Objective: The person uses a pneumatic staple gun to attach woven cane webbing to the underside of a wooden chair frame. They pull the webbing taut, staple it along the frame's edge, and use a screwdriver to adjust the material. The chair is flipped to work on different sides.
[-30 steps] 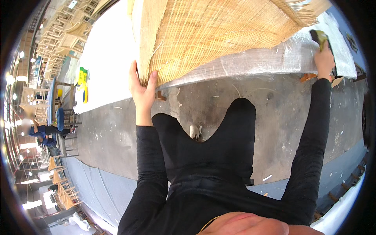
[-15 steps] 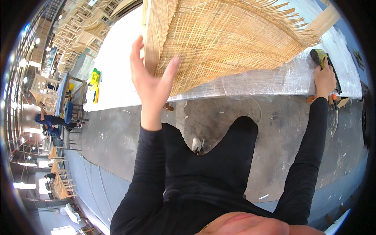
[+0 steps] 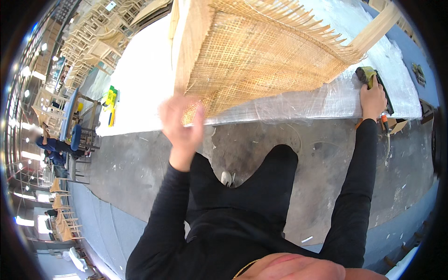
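Observation:
A sheet of woven cane (image 3: pixel 261 51) with a fringed edge lies over a pale wooden frame (image 3: pixel 192 51) on the wrapped worktable. My left hand (image 3: pixel 179 123) is at the near left corner of the cane. It is blurred by motion, but the thumb stands apart from the fingers, and cane shows between them. Whether it touches the corner I cannot tell. On the right, my right hand (image 3: pixel 373 101) is closed round a yellow-green and black air staple gun (image 3: pixel 366 74), which rests on the plastic wrap. An orange coupling (image 3: pixel 384 122) and a hose trail from the gun.
Clear plastic wrap covers the worktable (image 3: pixel 289 105). Green and yellow tools (image 3: pixel 111 105) lie at its left edge. Another piece of wood (image 3: pixel 380 28) slants up at the right. Stacked chair frames (image 3: pixel 100 42) and a person (image 3: pixel 56 144) in dark clothes are far left.
My left hand has moved down, away from the frame's side rail, to the cane's near corner. My right hand stays on the staple gun. The whole view has shifted slightly.

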`<state>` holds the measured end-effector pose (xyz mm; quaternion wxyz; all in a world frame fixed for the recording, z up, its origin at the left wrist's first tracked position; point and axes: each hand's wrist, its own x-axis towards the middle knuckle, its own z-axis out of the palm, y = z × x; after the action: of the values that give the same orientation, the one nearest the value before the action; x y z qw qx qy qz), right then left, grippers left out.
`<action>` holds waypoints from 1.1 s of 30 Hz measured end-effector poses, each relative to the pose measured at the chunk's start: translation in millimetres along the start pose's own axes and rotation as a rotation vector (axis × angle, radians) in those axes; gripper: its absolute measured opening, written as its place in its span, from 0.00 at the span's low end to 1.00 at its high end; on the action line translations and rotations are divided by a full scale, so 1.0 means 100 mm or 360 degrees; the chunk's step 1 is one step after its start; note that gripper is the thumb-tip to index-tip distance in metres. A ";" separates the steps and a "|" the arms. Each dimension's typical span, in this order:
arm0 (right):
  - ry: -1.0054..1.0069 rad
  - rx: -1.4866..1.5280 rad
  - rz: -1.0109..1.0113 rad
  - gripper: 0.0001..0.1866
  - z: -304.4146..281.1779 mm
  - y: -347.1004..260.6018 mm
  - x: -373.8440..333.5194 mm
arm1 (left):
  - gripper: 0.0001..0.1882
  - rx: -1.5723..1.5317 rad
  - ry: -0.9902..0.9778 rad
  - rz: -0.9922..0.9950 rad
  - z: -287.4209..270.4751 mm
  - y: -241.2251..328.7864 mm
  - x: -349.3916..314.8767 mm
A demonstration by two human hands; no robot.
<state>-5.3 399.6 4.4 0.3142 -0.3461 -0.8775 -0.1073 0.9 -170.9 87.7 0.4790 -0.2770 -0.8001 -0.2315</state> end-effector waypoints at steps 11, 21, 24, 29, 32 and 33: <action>0.0501 0.0328 -0.0329 0.34 -0.55 -0.24 -1.04 | 0.16 0.0027 -0.1277 -0.0861 -1.72 -0.05 -2.85; -0.1253 0.1562 -0.0214 0.24 -1.33 -0.63 -4.10 | 0.11 -0.0123 -0.0911 -0.1065 -1.60 -0.46 -2.88; -0.1490 0.1456 0.0082 0.24 -1.24 -0.25 -3.66 | 0.08 -0.0112 -0.0778 -0.0979 -1.35 -0.71 -2.37; -0.1336 0.1244 0.0016 0.25 -1.44 -0.16 -2.95 | 0.08 -0.0474 -0.0341 -0.1271 -1.08 -0.97 -1.39; -0.1480 0.1294 -0.0089 0.26 -1.55 -0.27 -2.57 | 0.09 -0.0777 -0.0281 -0.1546 -0.87 -1.24 -1.17; -0.1500 0.1312 -0.0090 0.26 -1.52 -0.28 -2.46 | 0.10 -0.0832 -0.0301 -0.1583 -0.79 -1.32 -1.07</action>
<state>187.0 183.8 -30.3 -0.0019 -0.1832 -0.8998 0.3959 4.7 -342.5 12.4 0.1541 0.0043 -0.7899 -0.5936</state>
